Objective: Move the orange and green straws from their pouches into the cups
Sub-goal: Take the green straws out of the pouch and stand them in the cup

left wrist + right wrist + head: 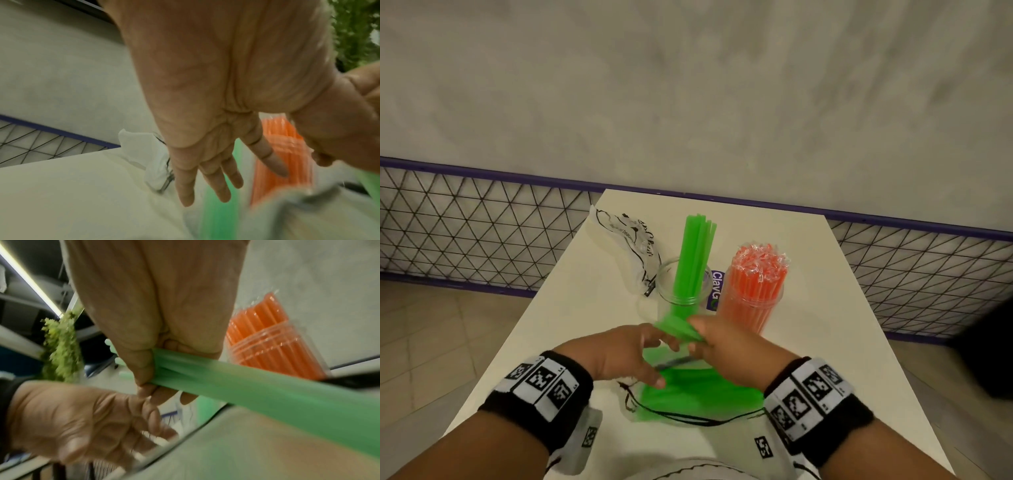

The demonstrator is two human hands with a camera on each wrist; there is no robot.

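empty pouch (631, 251) behind cups (683, 286)

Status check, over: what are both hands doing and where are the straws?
Right hand grips green straws over the pouch; left hand open beside. Some green in cup; orange straws cupped. Nothing blocking.

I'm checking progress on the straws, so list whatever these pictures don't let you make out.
- Straws left in the green pouch: head view; the left hand and right hand cover its mouth.
- Left hand's contact with the pouch: left wrist view, blurred.
- Full bundle of green straws that the right hand grips: right wrist view, cut off by the edge.
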